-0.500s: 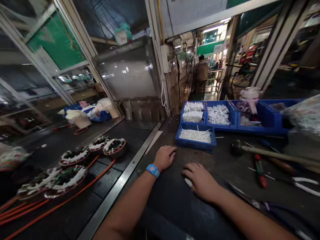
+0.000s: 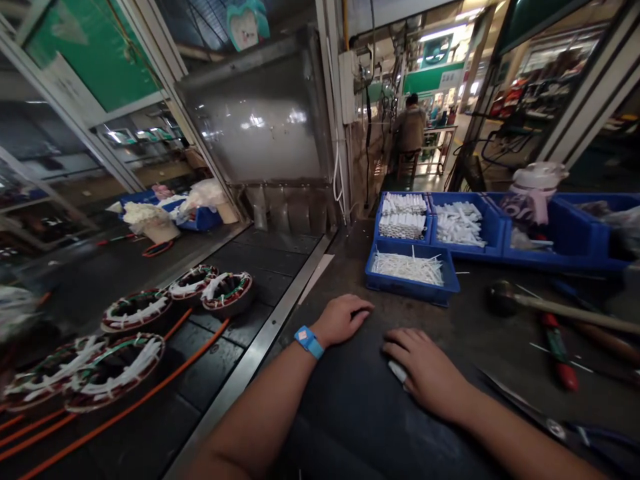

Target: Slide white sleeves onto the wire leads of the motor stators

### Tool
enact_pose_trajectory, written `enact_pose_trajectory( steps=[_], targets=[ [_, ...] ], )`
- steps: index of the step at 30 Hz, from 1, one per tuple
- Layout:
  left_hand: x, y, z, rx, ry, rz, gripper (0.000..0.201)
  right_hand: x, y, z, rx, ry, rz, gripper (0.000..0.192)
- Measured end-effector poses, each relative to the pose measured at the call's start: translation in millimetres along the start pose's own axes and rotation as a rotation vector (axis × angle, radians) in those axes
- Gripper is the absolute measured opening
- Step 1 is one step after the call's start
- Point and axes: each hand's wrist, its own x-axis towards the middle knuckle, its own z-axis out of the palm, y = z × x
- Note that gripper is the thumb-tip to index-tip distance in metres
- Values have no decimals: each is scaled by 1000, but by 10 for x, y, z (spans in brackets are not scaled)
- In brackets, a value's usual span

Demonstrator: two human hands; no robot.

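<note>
White and small, a tube-like piece (image 2: 399, 371) lies on the dark counter (image 2: 360, 407), half hidden beneath the right hand (image 2: 427, 373); no writing on it is readable. Nearer the viewer than the blue tray (image 2: 411, 270) of thin white strips, both hands rest palm down. The right hand lies loosely curled over the piece, fingers covering it without pinching. The left hand (image 2: 343, 319), blue wristband (image 2: 309, 341) at the wrist, sits just beside it, fingers slightly curled, holding nothing.
</note>
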Motion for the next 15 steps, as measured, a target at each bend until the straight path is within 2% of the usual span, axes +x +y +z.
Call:
enact_pose_trajectory(
  steps=[15],
  targets=[
    [-9,27,-16,-33,-57,-13,23,-6,3,2,-10,-13,-8,58]
  ],
)
